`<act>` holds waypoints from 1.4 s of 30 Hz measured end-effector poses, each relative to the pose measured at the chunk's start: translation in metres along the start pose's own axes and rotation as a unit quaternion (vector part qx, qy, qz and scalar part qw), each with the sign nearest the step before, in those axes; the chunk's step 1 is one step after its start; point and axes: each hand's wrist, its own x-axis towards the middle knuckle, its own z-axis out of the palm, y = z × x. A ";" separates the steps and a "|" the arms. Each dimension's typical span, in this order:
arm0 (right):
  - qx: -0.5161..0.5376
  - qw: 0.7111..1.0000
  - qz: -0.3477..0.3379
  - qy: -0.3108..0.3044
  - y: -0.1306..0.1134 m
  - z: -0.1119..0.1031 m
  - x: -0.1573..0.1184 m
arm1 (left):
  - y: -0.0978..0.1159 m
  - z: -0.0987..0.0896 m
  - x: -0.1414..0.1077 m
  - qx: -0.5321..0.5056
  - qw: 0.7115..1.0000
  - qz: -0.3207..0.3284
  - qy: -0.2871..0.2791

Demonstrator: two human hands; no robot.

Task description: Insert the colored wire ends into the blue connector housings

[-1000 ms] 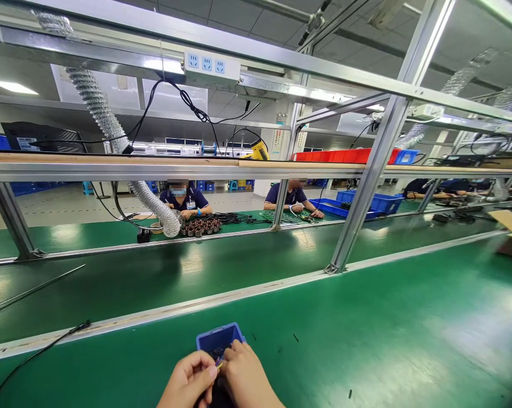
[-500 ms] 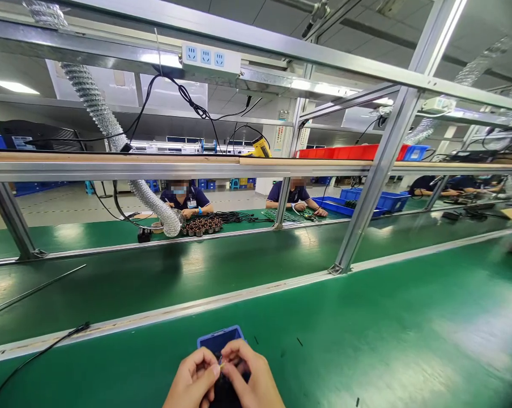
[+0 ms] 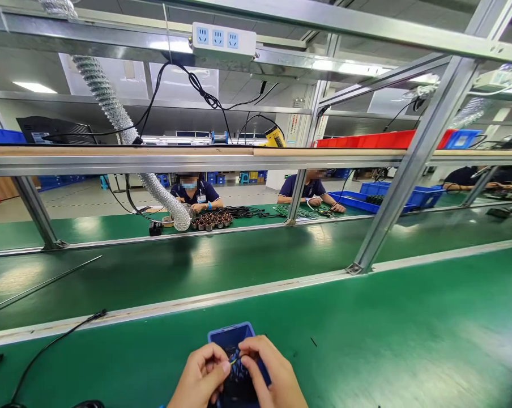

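Both hands meet above a small blue bin (image 3: 231, 328) at the bottom middle. Small dark pieces with some blue among them lie inside it; the hands hide part of the bin. My left hand (image 3: 205, 375) pinches a short, thin yellow-green wire (image 3: 233, 361) between thumb and forefinger. Close by, my right hand (image 3: 273, 369) is closed, thumb and forefinger pinched at the other end of the wire. Something small and dark shows at those right fingertips, too small to name.
A black cable (image 3: 56, 343) lies on the green bench at left. A thin rod (image 3: 43, 285) rests behind the metal rail (image 3: 166, 306). A slanted metal post (image 3: 402, 187) rises at right. Across the bench, two people sit near copper-coloured coils (image 3: 212, 221) and blue trays (image 3: 358, 202).
The view has shifted, so the hands and bin sit slightly further right. My fingertips have moved a little apart, showing more of the wire and the bin's contents.
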 end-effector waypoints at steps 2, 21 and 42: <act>-0.004 1.000 -0.006 -0.013 0.001 -0.002 0.000 | 0.001 0.000 -0.001 0.001 1.000 0.001 -0.003; -0.011 0.999 0.002 -0.036 0.003 -0.003 0.000 | 0.006 0.001 -0.002 0.000 1.000 -0.004 -0.005; -0.061 0.990 -0.010 -0.125 -0.004 -0.013 0.004 | 0.006 0.000 -0.003 0.040 0.998 0.030 0.034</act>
